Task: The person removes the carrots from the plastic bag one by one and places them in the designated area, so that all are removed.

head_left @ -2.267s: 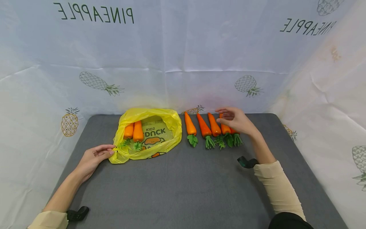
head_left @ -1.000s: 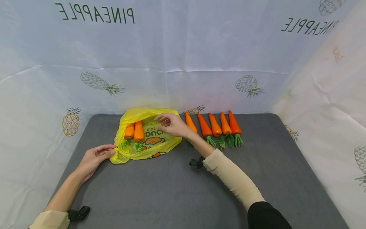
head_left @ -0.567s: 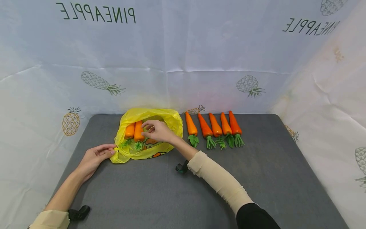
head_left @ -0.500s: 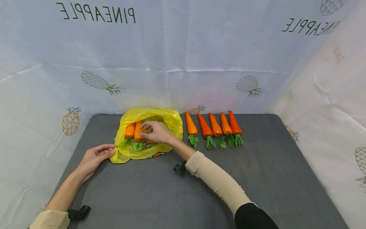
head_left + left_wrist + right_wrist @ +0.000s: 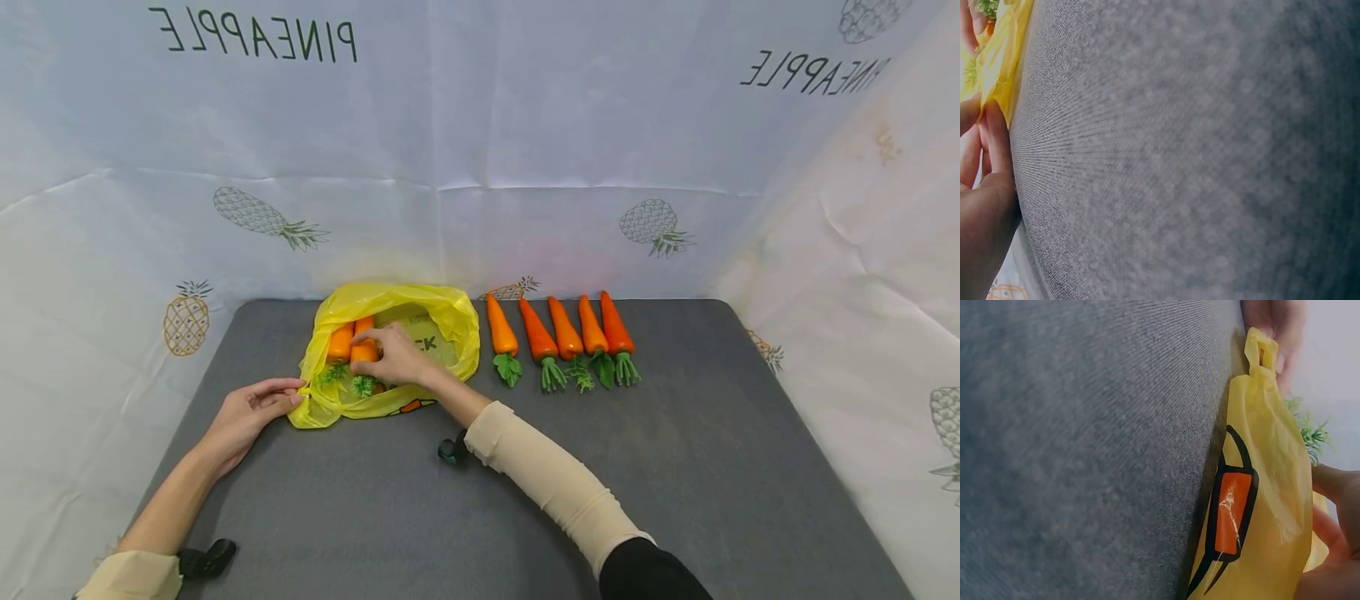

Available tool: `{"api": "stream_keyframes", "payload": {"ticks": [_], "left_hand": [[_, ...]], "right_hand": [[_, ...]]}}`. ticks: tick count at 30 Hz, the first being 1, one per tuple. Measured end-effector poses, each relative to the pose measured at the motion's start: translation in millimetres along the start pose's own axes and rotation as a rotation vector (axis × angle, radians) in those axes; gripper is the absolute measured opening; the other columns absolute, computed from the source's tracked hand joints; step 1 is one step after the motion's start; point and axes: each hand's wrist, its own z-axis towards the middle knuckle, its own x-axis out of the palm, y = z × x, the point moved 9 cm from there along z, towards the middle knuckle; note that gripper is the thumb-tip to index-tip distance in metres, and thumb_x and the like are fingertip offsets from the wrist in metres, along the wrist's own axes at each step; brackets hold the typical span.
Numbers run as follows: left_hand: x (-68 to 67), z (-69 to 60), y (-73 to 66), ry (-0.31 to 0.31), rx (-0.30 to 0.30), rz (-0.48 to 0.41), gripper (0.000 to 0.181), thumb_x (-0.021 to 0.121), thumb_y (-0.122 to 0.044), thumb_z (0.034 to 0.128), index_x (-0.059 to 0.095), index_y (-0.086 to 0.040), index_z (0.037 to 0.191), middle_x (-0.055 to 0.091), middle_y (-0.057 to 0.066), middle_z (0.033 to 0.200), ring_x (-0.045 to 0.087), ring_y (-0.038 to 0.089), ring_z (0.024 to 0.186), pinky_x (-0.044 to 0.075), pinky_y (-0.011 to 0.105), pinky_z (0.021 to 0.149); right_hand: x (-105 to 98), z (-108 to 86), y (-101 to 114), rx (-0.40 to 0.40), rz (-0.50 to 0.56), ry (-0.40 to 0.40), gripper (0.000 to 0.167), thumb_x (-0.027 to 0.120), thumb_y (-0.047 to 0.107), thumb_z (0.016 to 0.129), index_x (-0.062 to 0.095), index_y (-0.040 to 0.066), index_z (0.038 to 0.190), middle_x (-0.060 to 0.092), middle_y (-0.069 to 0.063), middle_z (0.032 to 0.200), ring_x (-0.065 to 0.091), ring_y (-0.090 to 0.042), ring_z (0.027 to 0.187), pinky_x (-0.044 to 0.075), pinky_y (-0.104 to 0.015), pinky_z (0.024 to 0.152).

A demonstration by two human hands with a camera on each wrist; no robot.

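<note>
A yellow plastic bag [image 5: 450,312] lies on its side with its mouth facing me. My left hand [image 5: 243,419] pinches the bag's knotted left corner between thumb and fingers; the left wrist view shows these fingertips [image 5: 999,134] on the plastic. Inside the bag are two orange carrots with green tops, a left carrot [image 5: 340,343] and a right carrot [image 5: 363,323]. My right hand [image 5: 399,357] reaches into the mouth, thumb and fingers spread apart over the right carrot and partly hiding it. Whether they touch it is unclear.
Right of the bag several carrots stand in a row along the back edge, from an orange carrot [image 5: 501,327] to a redder carrot [image 5: 615,325]. They lie on a grey table [image 5: 480,500]. A white pineapple-print cloth [image 5: 480,125] hangs behind.
My right hand has left the row's right end, its last carrots now uncovered. It has moved left into the bag and over the right carrot. My left hand keeps its place on the bag.
</note>
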Motion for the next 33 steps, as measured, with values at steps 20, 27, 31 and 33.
{"api": "stream_keyframes", "payload": {"ticks": [20,27,31,33], "left_hand": [[1.8,-2.4,-3.2,0.013,0.037,-0.031,0.044,0.071,-0.024,0.1074,0.064,0.001,0.143,0.078,-0.021,0.108,0.072,-0.007,0.099,0.057,0.01,0.088],[1.8,-2.3,-2.6,0.013,0.038,-0.023,0.044,0.072,-0.025,0.1074,0.065,0.0,0.143,0.078,-0.021,0.109,0.071,-0.007,0.099,0.057,0.011,0.088],[1.4,-2.4,-2.6,0.01,0.033,-0.007,0.045,0.071,-0.026,0.1075,0.064,0.0,0.143,0.077,-0.022,0.109,0.071,-0.007,0.1,0.057,0.01,0.089],[1.0,-1.8,-3.2,0.006,0.029,0.0,0.046,0.071,-0.027,0.1075,0.064,0.0,0.144,0.077,-0.022,0.109,0.071,-0.007,0.1,0.057,0.01,0.089]], "right_hand": [[-3.7,-11.9,-6.6,0.046,0.125,0.014,0.034,0.076,0.015,0.1,0.073,0.009,0.133,0.071,-0.013,0.129,0.045,-0.006,0.067,0.039,-0.018,0.06],[-12.9,-21.6,-11.5,0.085,0.219,0.053,0.039,0.066,0.016,0.104,0.07,0.01,0.142,0.065,-0.021,0.148,0.048,-0.009,0.068,0.036,-0.022,0.056],[-21.6,-30.2,-14.1,0.077,0.246,0.049,0.04,0.067,0.021,0.104,0.069,0.011,0.143,0.057,-0.014,0.16,0.063,-0.016,0.098,0.042,-0.025,0.063],[-26.5,-35.1,-13.2,0.061,0.258,0.057,0.041,0.068,0.022,0.104,0.069,0.011,0.144,0.059,-0.013,0.159,0.064,-0.017,0.104,0.044,-0.025,0.066]]}}
